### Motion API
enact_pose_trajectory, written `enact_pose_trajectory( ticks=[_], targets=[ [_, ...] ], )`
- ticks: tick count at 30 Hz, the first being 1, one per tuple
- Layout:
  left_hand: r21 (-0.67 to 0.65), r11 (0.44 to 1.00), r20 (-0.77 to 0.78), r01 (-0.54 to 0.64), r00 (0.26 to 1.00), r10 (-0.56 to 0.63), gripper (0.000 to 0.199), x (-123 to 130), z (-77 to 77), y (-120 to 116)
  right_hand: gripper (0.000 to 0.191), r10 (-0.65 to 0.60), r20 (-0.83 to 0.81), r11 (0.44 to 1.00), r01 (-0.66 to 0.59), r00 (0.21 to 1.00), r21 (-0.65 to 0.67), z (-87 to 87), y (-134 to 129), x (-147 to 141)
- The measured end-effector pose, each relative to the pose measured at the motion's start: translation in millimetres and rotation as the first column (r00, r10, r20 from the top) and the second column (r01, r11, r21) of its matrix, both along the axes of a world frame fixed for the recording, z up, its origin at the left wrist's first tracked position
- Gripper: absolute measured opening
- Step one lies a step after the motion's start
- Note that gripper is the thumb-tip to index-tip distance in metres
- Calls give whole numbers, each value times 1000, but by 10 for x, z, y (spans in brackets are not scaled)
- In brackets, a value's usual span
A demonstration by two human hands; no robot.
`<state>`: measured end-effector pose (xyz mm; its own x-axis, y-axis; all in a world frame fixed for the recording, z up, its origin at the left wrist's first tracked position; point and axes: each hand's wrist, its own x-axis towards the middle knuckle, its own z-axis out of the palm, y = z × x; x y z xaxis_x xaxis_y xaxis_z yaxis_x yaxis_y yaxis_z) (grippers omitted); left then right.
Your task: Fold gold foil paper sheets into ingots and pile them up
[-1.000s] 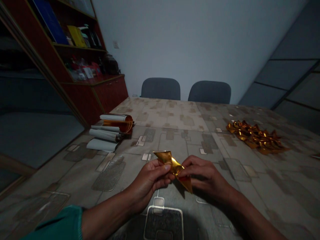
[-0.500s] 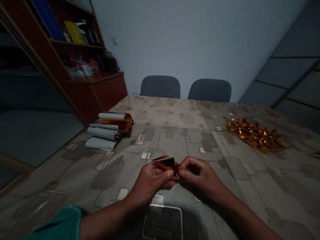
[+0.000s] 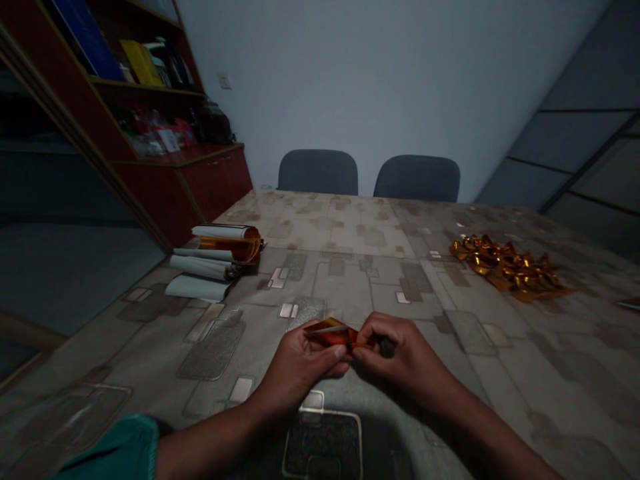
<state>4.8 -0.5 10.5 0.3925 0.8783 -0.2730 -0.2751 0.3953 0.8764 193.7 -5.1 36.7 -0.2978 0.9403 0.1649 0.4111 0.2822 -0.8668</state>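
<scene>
A small folded piece of shiny orange-gold foil paper is held up over the near part of the table. My left hand grips its left side, with the thumb on the near face and the fingers behind and beneath. At its right end, the thumb and bent fingers of my right hand pinch the foil. Both hands are close together. Several folded shiny gold pieces lie grouped on the right of the table. Curled sheets, white and orange-gold, lie in a stack on the left.
The table has a patterned cover. Two grey chairs stand behind its far edge, by the wall. A red-brown cabinet with filled shelves is at the left.
The foil between my hands has changed shape and now lies flatter, with its dark upright face no longer showing. My right fingers have shifted slightly at its right end. The view has moved slightly.
</scene>
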Motion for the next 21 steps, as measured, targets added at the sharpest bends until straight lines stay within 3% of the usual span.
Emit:
enact_pose_trajectory(
  ticks=[10, 17, 21],
  targets=[
    [-26, 999, -7, -27, 1000, 27, 42, 9, -10, 7, 15, 14, 112, 993, -26, 994, 114, -62, -8, -7],
    [-32, 998, -5, -51, 999, 51, 41, 9, -8, 11, 6, 44, -9, 999, -44, 999, -8, 68, -18, 28],
    [-57, 997, 8, -45, 999, 45, 41, 12, -20, 3, 14, 32, 18, 999, -32, 999, 2, 64, -6, 19]
  ],
)
